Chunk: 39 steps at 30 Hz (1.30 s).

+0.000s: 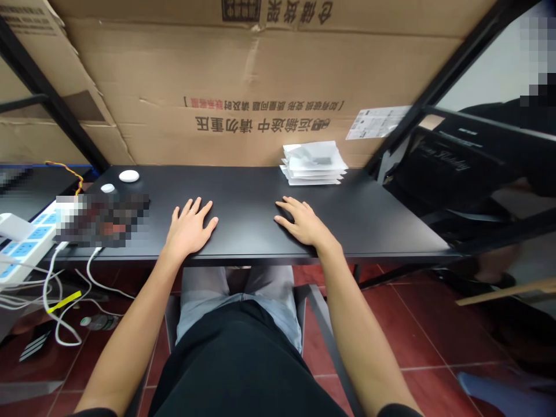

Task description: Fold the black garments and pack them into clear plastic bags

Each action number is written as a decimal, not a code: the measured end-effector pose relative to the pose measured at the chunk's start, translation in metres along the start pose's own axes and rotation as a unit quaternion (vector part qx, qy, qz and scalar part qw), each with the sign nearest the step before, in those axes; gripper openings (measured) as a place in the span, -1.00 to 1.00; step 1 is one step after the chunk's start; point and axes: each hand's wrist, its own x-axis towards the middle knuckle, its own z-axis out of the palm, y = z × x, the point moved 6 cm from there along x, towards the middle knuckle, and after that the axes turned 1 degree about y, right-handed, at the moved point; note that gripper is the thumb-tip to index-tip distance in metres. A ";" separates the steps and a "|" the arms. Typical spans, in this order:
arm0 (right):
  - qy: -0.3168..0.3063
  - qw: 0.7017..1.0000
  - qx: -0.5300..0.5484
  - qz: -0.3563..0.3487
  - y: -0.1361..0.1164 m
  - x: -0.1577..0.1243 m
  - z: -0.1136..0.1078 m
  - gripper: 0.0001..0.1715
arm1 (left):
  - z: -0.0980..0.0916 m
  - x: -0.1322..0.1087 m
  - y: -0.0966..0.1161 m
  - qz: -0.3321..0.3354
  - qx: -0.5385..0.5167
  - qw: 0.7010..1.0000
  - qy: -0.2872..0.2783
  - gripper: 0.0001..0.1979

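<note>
My left hand (190,227) lies palm down on the black table (243,211), fingers spread, holding nothing. My right hand (302,221) rests on the same tabletop to the right, its fingers stretched out and nothing in them. Just behind the right hand sits a stack of white paper-like packets (313,164), near the table's back edge; it is apart from the fingers. Farther left of my left hand are a white oval object (129,176) and a smaller white round piece (107,188). A blurred-out item (104,220) lies near them.
A large cardboard sheet (260,69) with upside-down print stands along the back. At the left, a white power strip (37,234) trails white cables (52,284) over the table edge. A plastic bottle (101,322) lies on the red tiled floor. A dark-clothed person (478,150) is at the right.
</note>
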 end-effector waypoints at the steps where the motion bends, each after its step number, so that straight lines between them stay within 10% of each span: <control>1: 0.001 1.000 0.000 0.000 0.000 0.000 0.000 -0.23 | 0.000 0.000 0.000 0.000 0.001 1.000 0.000 -0.26; 39: 0.001 1.000 -0.003 0.003 -0.001 0.000 0.000 -0.24 | 0.001 0.000 -0.001 0.009 0.004 1.000 0.016 -0.27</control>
